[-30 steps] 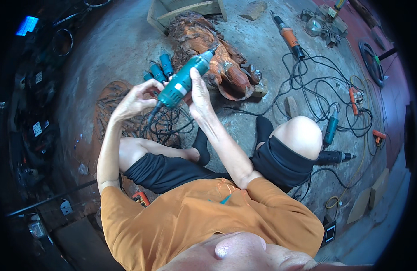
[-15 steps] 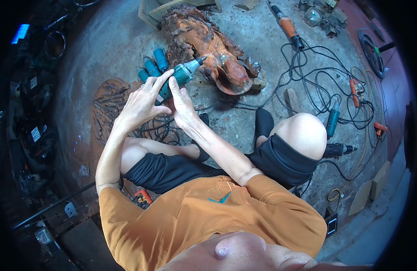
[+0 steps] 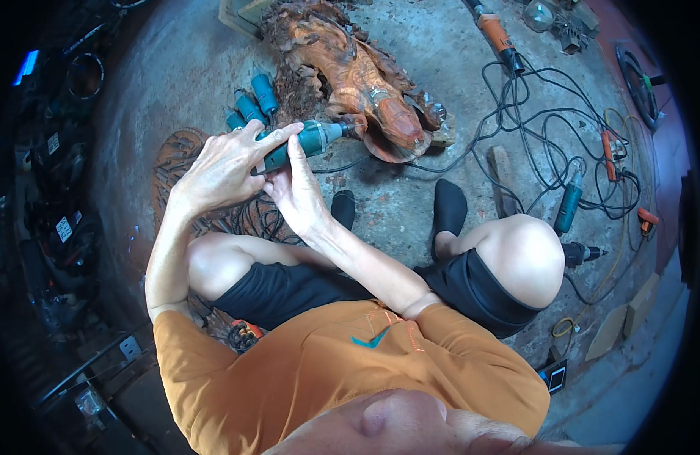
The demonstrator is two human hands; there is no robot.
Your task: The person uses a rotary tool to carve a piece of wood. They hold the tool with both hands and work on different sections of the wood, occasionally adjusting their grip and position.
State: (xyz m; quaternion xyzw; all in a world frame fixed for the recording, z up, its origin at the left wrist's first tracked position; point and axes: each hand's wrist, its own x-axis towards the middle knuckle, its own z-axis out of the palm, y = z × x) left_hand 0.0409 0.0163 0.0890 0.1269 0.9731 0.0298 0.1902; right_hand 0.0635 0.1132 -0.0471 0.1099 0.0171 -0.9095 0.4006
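Note:
A teal power grinder (image 3: 312,139) is held between my two hands, its nose pointing right toward a carved reddish-brown wooden piece (image 3: 355,80). My left hand (image 3: 222,163) lies over the rear of the grinder, with fingers stretched along its top. From below, my right hand (image 3: 295,193) supports the body, its fingers along the near side. The grinder's dark collar overlaps the lower left edge of the carving in view. Whether the bit touches the wood, I cannot tell. Rough brown wood covers the far left of the carving, which slants across the floor on a low block.
Several teal tools (image 3: 264,92) stand left of the carving, near a round spread of bits (image 3: 179,163). Tangled black cables (image 3: 551,148) cover the right floor. An orange grinder (image 3: 495,34), another teal tool (image 3: 568,203) and a wooden strip (image 3: 502,178) lie among them.
The grinder has swung from pointing up and right to nearly level, its nose now lower at the carving's edge. Both hands turned with it. The view has shifted slightly.

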